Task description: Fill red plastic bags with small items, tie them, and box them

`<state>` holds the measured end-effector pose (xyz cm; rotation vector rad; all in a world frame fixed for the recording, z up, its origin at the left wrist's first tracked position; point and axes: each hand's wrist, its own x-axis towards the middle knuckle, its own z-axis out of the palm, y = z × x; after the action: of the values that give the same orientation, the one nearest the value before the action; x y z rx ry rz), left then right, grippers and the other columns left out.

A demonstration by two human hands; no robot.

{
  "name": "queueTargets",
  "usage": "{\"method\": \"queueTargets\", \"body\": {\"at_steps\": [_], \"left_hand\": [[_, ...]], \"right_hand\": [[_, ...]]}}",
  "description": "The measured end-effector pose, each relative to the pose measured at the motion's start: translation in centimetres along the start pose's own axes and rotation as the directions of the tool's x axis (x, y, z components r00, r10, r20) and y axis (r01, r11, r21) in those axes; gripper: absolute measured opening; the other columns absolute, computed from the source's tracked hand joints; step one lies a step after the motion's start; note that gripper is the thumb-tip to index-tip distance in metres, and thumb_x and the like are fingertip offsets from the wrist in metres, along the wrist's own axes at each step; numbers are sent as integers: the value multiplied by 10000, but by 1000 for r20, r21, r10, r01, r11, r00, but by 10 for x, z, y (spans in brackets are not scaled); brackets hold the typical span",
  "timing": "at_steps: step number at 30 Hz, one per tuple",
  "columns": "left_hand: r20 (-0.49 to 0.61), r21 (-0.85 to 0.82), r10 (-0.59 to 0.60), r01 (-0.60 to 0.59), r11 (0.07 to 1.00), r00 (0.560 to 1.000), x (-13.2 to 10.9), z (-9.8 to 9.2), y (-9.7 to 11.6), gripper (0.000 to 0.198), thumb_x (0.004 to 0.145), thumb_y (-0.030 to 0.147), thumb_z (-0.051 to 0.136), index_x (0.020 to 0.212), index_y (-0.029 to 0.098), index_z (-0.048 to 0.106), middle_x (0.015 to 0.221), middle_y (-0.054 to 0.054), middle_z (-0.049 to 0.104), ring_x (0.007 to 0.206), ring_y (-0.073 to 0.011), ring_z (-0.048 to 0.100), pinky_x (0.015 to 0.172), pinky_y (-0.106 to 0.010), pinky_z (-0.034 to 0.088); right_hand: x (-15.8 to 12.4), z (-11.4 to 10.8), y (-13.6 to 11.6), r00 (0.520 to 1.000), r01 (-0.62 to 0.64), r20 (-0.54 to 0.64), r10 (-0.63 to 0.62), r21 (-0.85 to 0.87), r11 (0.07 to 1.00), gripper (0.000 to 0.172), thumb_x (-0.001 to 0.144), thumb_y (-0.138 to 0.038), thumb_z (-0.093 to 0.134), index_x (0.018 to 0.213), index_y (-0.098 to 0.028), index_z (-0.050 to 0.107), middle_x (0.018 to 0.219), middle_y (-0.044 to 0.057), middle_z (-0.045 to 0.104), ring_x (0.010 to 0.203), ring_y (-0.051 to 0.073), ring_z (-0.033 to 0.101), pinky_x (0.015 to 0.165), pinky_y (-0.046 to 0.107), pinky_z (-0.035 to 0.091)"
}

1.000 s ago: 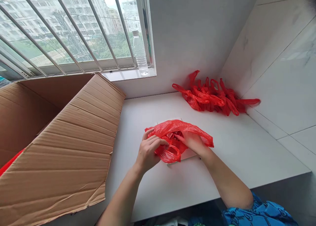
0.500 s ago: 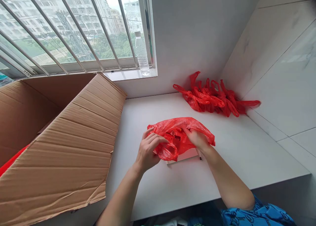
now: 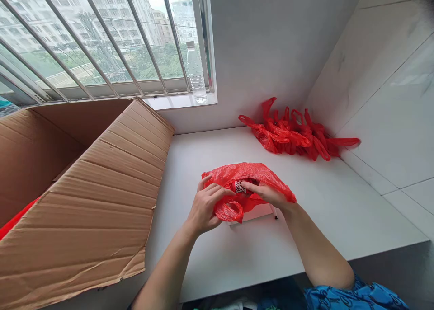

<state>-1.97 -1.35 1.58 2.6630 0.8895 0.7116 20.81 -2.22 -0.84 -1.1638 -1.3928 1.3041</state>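
Observation:
A thin red plastic bag (image 3: 246, 169) is held with its mouth open above the white counter. My left hand (image 3: 205, 206) has its fingers closed around the bag's left edge, near a looped handle. Inside the opening, my right hand (image 3: 267, 193) grips a small red packet (image 3: 240, 187) with dark and white printing, thumb on top of it. The bag's film hides the packet's lower part and most of my right fingers. Under the bag lies a flat white object (image 3: 254, 215), partly covered, with a thin pen-like item (image 3: 275, 214) at its right edge.
A large open cardboard box (image 3: 111, 183) fills the left side, with something red inside. Several knotted red bags (image 3: 291, 133) are heaped by the back wall. A clear plastic bottle (image 3: 196, 77) stands on the sill of the barred window. The white counter (image 3: 339, 206) ends at its front edge.
The printed red packet has come into view in my right hand at the bag's mouth, moved slightly left. My left hand keeps its hold on the bag.

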Motion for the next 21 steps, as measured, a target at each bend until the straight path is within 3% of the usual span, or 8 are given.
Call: {"method": "queueTargets", "body": {"at_steps": [2, 4, 8, 15, 18, 21], "left_hand": [[-6, 24, 4, -4, 1000, 1000, 0, 2, -2, 270, 804, 176, 601, 1052, 276, 643, 950, -2, 723, 862, -195, 651, 1181, -490, 238], [-31, 50, 12, -11, 999, 999, 0, 4, -4, 252, 809, 143, 613, 1019, 277, 651, 933, 8, 723, 856, -183, 653, 1173, -485, 259], [-81, 50, 0, 4, 999, 997, 1, 6, -6, 201, 859, 110, 571, 958, 264, 656, 908, 15, 728, 833, -159, 657, 1160, -471, 293], [-32, 16, -25, 25, 1000, 999, 1, 2, -4, 180, 849, 112, 578, 935, 252, 650, 884, 18, 717, 829, -154, 658, 1179, -479, 268], [-16, 51, -7, 8, 999, 1000, 0, 2, -6, 169, 824, 130, 602, 921, 258, 655, 836, 24, 711, 785, -156, 653, 1178, -481, 261], [-11, 82, 19, -18, 996, 1000, 0, 3, -6, 148, 817, 158, 606, 899, 265, 667, 849, 13, 732, 775, -171, 663, 1152, -480, 283]], "right_hand": [[1, 0, -1, 992, -28, 122, 17, 94, 995, 259, 874, -497, 623, 1003, -297, 726, 1033, -2, 754, 993, 212, 697, 881, 357, 576], [2, 1, 0, 991, -29, 134, 13, 118, 993, 298, 847, -472, 667, 1094, -309, 707, 1088, 6, 743, 1052, 230, 680, 921, 385, 564], [2, 2, -5, 990, -22, 144, 3, 135, 991, 322, 835, -437, 681, 1127, -302, 702, 1087, 18, 740, 1040, 250, 681, 910, 420, 570], [-1, -3, -14, 976, 45, 207, -68, 111, 993, 304, 825, -396, 697, 1117, -317, 714, 1049, 0, 744, 974, 240, 690, 863, 402, 583], [2, -6, 3, 995, 14, 98, -13, -5, 1000, 315, 826, -458, 688, 1112, -330, 716, 1061, 13, 747, 987, 257, 690, 849, 420, 584], [8, -5, 24, 979, -129, -174, 105, -134, 983, 298, 872, -506, 608, 1076, -322, 721, 1154, 37, 729, 1093, 273, 663, 905, 445, 558]]}}
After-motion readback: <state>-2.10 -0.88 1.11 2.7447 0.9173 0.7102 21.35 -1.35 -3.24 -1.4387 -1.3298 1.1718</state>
